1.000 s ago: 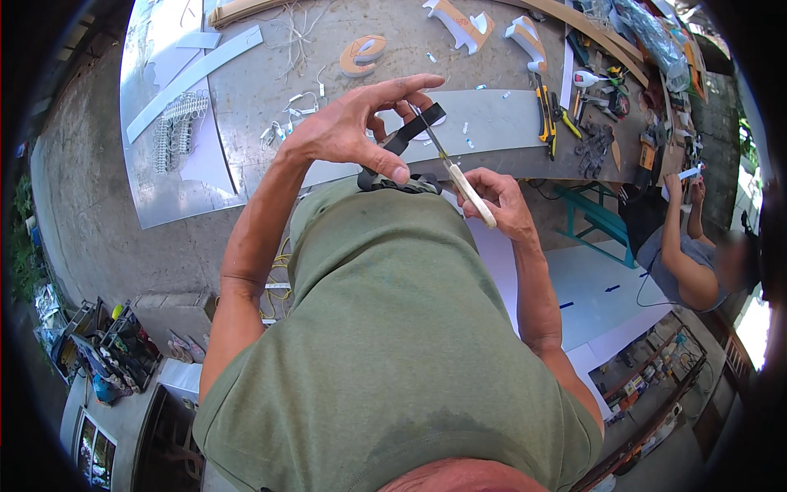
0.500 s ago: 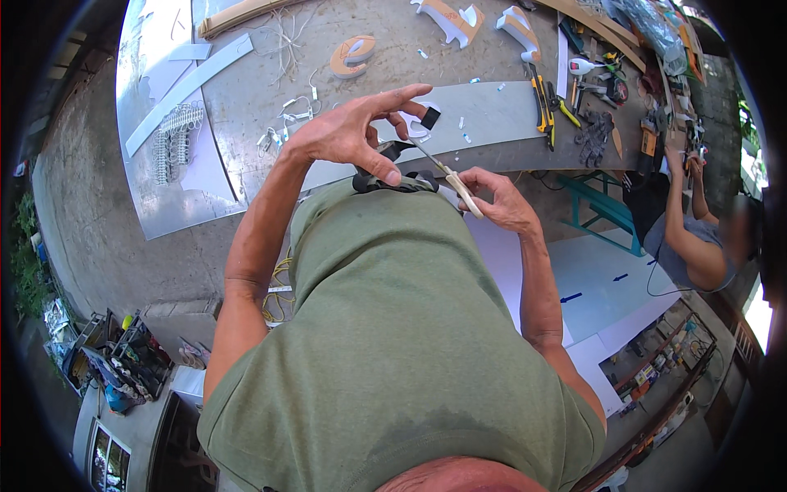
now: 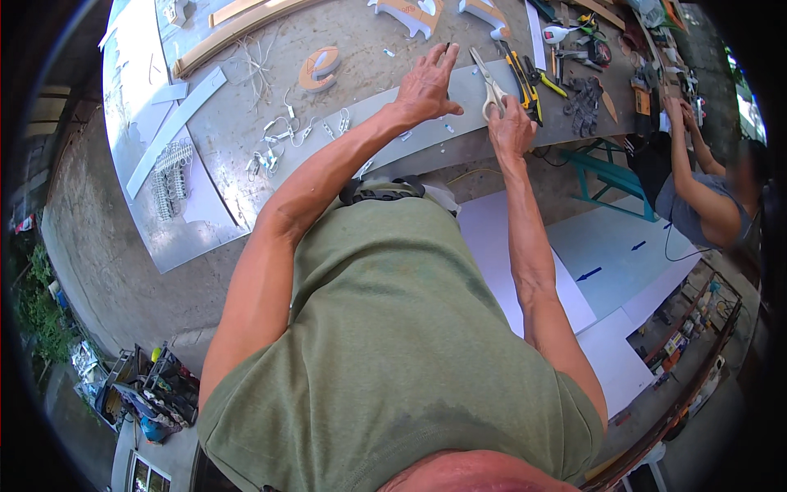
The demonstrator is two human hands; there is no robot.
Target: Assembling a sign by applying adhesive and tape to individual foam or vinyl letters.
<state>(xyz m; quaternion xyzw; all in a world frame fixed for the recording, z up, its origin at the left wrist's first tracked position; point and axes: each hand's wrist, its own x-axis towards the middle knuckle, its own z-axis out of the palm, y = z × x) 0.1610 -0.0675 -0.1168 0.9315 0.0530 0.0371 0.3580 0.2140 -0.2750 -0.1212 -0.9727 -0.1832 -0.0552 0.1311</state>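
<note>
An orange letter piece (image 3: pixel 318 67) is lying on the grey workbench (image 3: pixel 246 123). Just below it, small white clips (image 3: pixel 279 143) are scattering; well left of it, a white strip (image 3: pixel 175 129) is slanting. Far right of it, dark gloves (image 3: pixel 584 102) are resting, and beyond them another person (image 3: pixel 697 197) is working.

- Left hand (image 3: pixel 428 82) now pressed flat on long grey metal strip (image 3: pixel 393 135), no longer raised
- Right hand (image 3: pixel 510 131) lowered with silver scissors (image 3: pixel 490 82) onto table
</note>
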